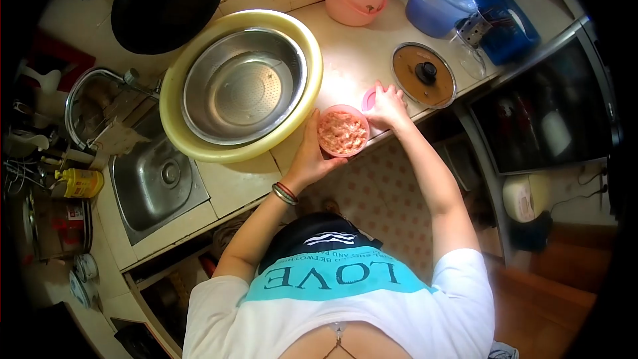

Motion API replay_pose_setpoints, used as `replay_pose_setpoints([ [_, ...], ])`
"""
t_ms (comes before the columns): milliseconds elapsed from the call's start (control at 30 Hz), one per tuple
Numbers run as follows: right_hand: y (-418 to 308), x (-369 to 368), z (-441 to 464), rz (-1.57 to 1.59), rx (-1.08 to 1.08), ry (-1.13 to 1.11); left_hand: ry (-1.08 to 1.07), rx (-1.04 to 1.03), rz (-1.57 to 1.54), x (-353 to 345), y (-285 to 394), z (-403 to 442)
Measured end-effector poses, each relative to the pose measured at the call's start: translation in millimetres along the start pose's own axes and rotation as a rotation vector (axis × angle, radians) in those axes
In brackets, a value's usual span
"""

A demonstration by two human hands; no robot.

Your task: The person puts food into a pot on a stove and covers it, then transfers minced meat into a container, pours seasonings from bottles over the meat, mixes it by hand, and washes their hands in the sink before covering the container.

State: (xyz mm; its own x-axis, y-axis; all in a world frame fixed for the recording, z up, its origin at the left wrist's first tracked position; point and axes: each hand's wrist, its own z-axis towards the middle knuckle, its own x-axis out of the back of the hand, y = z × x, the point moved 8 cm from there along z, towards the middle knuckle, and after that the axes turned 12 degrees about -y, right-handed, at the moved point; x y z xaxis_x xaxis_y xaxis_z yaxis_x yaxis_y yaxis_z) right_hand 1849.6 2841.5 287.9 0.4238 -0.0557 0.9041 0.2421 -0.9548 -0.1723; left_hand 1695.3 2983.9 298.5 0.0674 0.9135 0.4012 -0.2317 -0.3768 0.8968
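A round pink container (342, 131) full of pinkish minced food is held at the counter's front edge. My left hand (312, 156) is wrapped round its left and lower side. Just right of the container, my right hand (388, 106) has its fingers on a small pink lid (369, 99), which lies at the counter surface. Beyond that hand is a glass pan lid (405, 70) with a black knob.
A steel colander (193, 103) sits inside a yellow basin (169, 103) on the left, beside the sink (149, 189). Along the back are a lidded pink bucket (352, 3) and a blue bucket (425, 13). A black wok (166, 3) hangs upper left.
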Motion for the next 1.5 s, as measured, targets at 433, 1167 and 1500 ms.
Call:
replay_pose_setpoints([
  [433,32,-20,0,0.19,0.154,0.05,-0.034,-0.054,-0.094,0,0,2],
  [1167,-5,13,-7,0.283,0.512,-0.207,-0.013,0.006,-0.052,5,3,-1],
  [1500,-90,30,-91,0.229,0.801,-0.125,-0.005,-0.046,-0.169,6,8,4],
])
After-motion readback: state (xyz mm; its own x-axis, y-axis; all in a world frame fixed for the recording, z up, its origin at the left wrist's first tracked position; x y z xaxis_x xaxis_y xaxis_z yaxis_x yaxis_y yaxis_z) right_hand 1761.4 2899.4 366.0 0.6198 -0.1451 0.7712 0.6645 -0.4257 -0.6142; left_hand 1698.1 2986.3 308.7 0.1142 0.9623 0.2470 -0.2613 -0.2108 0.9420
